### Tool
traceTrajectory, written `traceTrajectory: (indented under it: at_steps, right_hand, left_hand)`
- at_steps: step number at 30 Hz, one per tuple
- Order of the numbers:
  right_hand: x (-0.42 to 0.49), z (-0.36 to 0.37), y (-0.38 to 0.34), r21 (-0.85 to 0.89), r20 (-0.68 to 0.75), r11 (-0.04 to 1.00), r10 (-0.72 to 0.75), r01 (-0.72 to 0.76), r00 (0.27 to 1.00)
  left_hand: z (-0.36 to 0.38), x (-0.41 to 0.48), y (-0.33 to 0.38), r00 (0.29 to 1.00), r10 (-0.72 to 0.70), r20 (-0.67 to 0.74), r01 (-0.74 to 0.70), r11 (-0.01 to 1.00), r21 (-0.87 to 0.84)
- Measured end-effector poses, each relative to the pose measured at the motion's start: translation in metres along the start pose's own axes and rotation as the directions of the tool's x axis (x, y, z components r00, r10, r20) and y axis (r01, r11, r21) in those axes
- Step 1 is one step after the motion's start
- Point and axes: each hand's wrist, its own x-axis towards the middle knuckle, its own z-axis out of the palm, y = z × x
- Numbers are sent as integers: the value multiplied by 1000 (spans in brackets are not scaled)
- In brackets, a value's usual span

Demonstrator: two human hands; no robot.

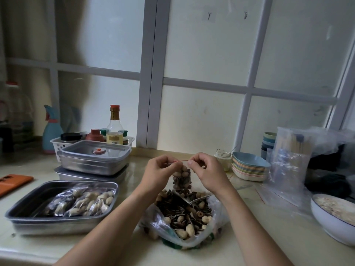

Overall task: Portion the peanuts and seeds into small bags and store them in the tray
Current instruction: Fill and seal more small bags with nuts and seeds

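A: Pinching the red strip (pixel 180 160) along the top of the small bag (pixel 181 178) with the fingertips (pixel 173 165) of both hands: left hand (pixel 161 171) at one end, right hand (pixel 207 173) at the other. Remaining fingers curled in.

B: And the small bag itself?

A: Hanging from that pinch, full of peanuts and seeds, right above the open big bag (pixel 184 217) with the scoop (pixel 194 198) lying in it.

B: Feel of it?

A: Probably light but bottom-heavy. Thin, soft, slick plastic, lumpy with shells. Best held by the top strip while pressing it closed, then cradled from underneath.

B: Squeezing hard?

A: Better not. Brittle shells, likely to crack or poke through the film.

B: Next stop?

A: Likely the tray (pixel 57 226) on the left, beside the filled bags (pixel 82 202) already lying there.
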Motion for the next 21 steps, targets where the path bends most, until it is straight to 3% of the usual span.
traceTrajectory:
  at_steps: [6,11,15,21]
  right_hand:
    - [-3,0,0,-8,-11,999,-31,31,999]
    - [-8,4,-6,49,-112,999,-6,11,994]
    - [-13,4,-21,-28,-186,999,-36,32,982]
    - [-24,15,-66,-97,-119,986,-150,139,982]
  left_hand:
    - [-3,-3,-4,998,19,-66,-20,1000,-10]
    - [2,-19,6,989,102,110,-109,992,61]
    - [-1,-25,16,975,185,125,-212,941,262]
    - [-35,-39,46,981,170,89,-189,937,294]
